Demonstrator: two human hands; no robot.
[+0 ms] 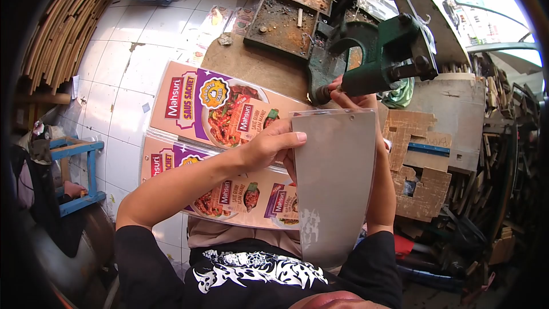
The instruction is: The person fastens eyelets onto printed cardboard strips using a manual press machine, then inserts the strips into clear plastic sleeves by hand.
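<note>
My left hand (273, 144) grips the left edge of a grey sheet (337, 177), thumb on its face. The sheet has a small hole near its top right corner and hangs over my lap. Beyond its top edge, my right hand (349, 98) has its fingers closed beside the lower end of a green metal press (366, 57); what they hold, if anything, is too small to tell. Printed cards (189, 103) with food pictures lie under and left of my left forearm, in two overlapping groups.
A compartmented black metal tray (286, 20) with debris adjoins the press. Cut cardboard (420, 189) lies at the right. A blue frame (86, 174) stands at the left, near another person's hand (73, 189). Wooden strips (63, 29) are stacked at the upper left.
</note>
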